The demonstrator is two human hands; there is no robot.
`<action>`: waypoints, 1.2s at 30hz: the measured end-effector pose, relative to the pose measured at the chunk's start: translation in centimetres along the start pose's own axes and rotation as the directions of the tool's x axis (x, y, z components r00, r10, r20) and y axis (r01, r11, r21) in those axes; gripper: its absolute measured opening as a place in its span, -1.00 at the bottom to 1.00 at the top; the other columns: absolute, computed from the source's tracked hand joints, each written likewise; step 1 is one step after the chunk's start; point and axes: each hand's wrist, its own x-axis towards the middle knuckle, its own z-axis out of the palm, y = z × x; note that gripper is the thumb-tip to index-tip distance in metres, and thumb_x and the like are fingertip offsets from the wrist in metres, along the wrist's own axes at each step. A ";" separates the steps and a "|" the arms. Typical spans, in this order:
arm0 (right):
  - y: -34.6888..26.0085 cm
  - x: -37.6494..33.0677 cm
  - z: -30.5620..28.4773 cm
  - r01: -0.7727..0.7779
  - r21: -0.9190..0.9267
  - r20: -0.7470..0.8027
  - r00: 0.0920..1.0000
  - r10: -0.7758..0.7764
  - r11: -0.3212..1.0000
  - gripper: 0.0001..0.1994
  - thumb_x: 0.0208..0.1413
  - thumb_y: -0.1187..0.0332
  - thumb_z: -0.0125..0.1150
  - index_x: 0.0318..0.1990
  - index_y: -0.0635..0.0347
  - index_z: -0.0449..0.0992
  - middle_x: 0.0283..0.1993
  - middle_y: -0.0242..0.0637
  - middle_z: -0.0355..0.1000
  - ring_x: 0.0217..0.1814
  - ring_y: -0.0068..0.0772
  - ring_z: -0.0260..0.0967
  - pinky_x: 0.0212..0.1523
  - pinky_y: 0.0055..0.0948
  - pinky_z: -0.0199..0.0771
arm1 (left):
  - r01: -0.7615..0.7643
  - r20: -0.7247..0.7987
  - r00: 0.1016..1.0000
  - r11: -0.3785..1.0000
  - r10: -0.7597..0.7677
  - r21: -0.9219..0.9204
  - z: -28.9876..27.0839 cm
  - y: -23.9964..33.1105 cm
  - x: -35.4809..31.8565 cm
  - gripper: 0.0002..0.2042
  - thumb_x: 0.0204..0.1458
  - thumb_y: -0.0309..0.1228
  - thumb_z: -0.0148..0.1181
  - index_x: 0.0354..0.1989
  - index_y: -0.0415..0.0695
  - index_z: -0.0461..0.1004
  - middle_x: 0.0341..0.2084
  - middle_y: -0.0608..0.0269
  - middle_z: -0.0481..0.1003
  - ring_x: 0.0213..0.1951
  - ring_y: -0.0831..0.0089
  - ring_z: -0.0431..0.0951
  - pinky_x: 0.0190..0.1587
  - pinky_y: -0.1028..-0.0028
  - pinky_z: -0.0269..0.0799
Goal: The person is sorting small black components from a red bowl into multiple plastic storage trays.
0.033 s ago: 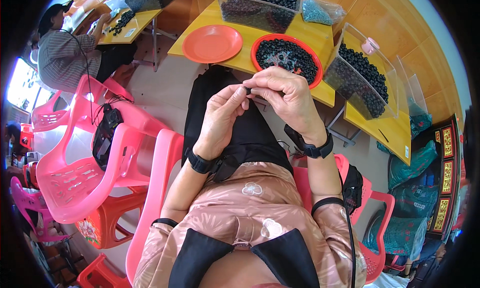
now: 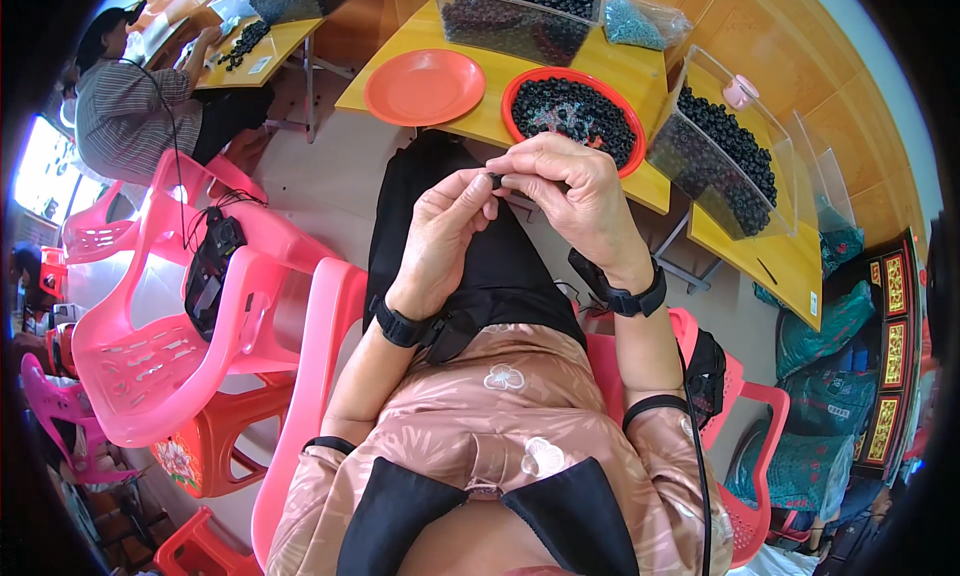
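Observation:
Above my lap, my left hand (image 2: 447, 231) and my right hand (image 2: 575, 201) meet fingertip to fingertip. Between them they pinch a small black piece (image 2: 496, 181), mostly covered by the fingers, so its exact kind is hidden. Just beyond my right hand, a red round tray (image 2: 638, 141) on the yellow table (image 2: 640, 189) holds many small black round parts (image 2: 560, 101) with some bluish and reddish bits among them. An orange plate (image 2: 425, 86) lies to the left of that tray, at the table's near edge, with nothing on it.
Clear plastic bins (image 2: 470, 38) (image 2: 690, 181) full of black parts stand behind and to the right. A bag of teal bits (image 2: 640, 24) lies at the back. Pink chairs (image 2: 140, 376) crowd my left. Another person (image 2: 135, 116) sits at a table at far left.

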 end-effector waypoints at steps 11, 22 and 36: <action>-0.4 0.1 -0.6 -0.056 0.016 0.018 0.998 0.055 0.998 -0.84 0.27 0.61 0.44 -0.02 0.33 0.77 -0.11 -0.25 0.67 -0.10 -0.45 0.63 -0.04 -0.47 0.62 | -0.001 0.008 1.000 1.000 0.001 0.008 0.2 0.0 0.0 -0.77 0.51 -0.26 0.25 0.04 -0.17 0.68 -0.30 0.48 0.59 -0.27 0.76 0.46 -0.17 0.67 0.35; -1.0 0.0 -0.9 0.050 -0.111 -0.001 0.999 -0.051 0.993 -0.84 0.22 0.55 0.50 -0.05 0.29 0.76 -0.17 -0.22 0.65 -0.16 -0.34 0.65 -0.11 -0.43 0.63 | 0.004 -0.006 1.000 1.000 -0.004 -0.007 0.2 -0.2 -0.1 -0.77 0.50 -0.30 0.25 0.11 -0.17 0.68 -0.30 0.45 0.61 -0.26 0.71 0.48 -0.16 0.66 0.35; -0.5 0.1 -0.1 0.134 -0.181 -0.034 0.989 -0.142 0.974 -0.84 0.21 0.56 0.52 -0.07 0.29 0.76 -0.18 -0.20 0.69 -0.19 -0.33 0.68 -0.15 -0.42 0.66 | -0.003 0.014 1.000 1.000 0.003 -0.019 0.5 0.6 -0.3 -0.78 0.50 -0.29 0.27 0.06 -0.19 0.69 -0.27 0.45 0.64 -0.28 0.76 0.45 -0.17 0.66 0.34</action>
